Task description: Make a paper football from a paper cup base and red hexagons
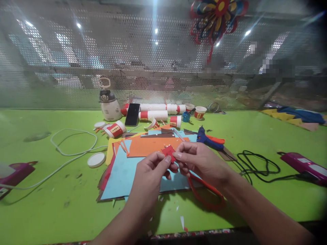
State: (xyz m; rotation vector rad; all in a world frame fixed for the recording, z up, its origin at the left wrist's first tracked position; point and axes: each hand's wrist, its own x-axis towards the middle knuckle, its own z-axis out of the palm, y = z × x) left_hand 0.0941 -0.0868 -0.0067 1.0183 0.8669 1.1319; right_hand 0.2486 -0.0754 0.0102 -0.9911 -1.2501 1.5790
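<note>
A small folded piece of red paper (169, 153) is between my hands in the middle of the head view. My left hand (152, 167) pinches its lower left side between thumb and fingers. The thumb and forefinger of my right hand (198, 157) close on its right edge. Orange-red scissors (208, 194) hang from my right hand, handles below the palm and blades pointing up and away; the fingers hide their middle. Beneath my hands lies a stack of coloured paper, with a light blue sheet (120, 180) and an orange sheet (145, 146) on top.
A blue glue gun (208, 140) lies right of the stack, its black cord (258, 163) looping toward a purple power strip (304, 165). Paper cups (116, 128), a phone (133, 114) and a bottle (109, 107) stand or lie behind. A white cable (74, 154) crosses the left.
</note>
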